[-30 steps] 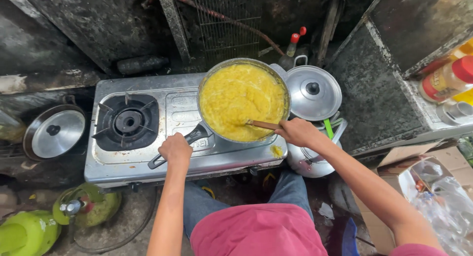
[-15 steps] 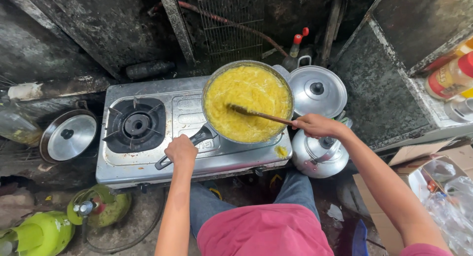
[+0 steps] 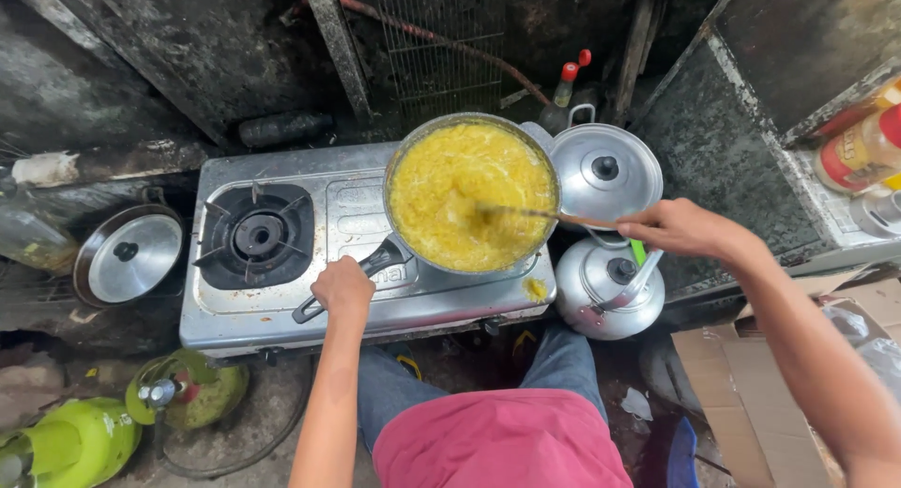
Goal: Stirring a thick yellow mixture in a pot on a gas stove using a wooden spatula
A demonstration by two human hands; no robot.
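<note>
Head view, looking down. Noted one two-burner gas stove (image 3: 366,253), steel-topped. Counted two burners: left burner (image 3: 256,235) bare; right burner hidden beneath one pan (image 3: 472,195) filled with yellow mash. Pan found on the stove's right half, black handle (image 3: 349,280) running down-left across the stove top.

Left hand (image 3: 342,288) observed clenched around the pan handle, fingers wrapped over it. Right hand (image 3: 682,228) observed to the right of the pan, fingers pinched on the end of one long thin utensil (image 3: 526,212); far end of utensil sunk in the mash near the pan's centre.

Counted two lidded round metal vessels: one lidded pot (image 3: 603,171) touching the pan's right rim, one lid on a vessel (image 3: 129,256) left of the stove. Counted one metal kettle (image 3: 608,288) below the lidded pot, just beside the stove's right corner. One yellow spill (image 3: 536,289) recorded on the stove's front right corner.

Counted two red-capped bottles (image 3: 566,83) behind the pan. Counted two green gas cylinders on the floor at lower left: one (image 3: 188,391) near the stove's front, one (image 3: 66,444) at the frame's corner. One cardboard box (image 3: 751,357) noted at lower right. Red garment (image 3: 502,446) and blue trousers seen at bottom centre.
</note>
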